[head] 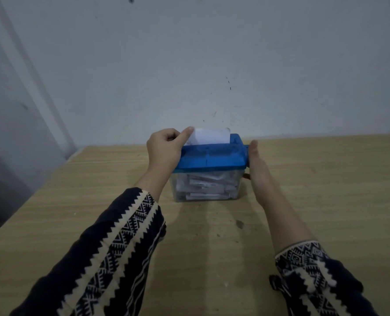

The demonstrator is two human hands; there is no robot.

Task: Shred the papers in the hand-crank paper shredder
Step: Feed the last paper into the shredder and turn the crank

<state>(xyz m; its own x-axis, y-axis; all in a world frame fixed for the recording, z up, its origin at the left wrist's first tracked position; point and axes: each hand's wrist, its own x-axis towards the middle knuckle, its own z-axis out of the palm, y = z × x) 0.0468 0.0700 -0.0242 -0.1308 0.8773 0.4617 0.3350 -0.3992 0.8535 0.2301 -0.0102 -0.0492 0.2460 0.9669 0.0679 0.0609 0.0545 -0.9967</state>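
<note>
Feeding paper (210,135) into the shredder (212,156)

Your left hand (164,149) pinches the paper at its upper left corner, thumb on the near face and the other fingers curled behind. The white sheet stands upright in the slot along the far edge of the blue lid, and only its upper part shows above the lid.

Your right hand (258,169) lies edge-on against the shredder's right end, fingers stretched straight and pointing away from you, with the fingertips level with the lid's far corner. A small brown shape shows just below the lid between that hand and the bin (182,190); you cannot tell whether it is the crank or your thumb, and the hand hides whatever else sits on that side.

The shredder stands on the wooden table (326,190), near its far edge and close to the grey wall (189,65). Its clear bin is packed with white strips (203,184), some bearing small print, reaching almost to the underside of the lid.

Both forearms wear dark patterned sleeves (111,247), pushed back from the wrists
</note>
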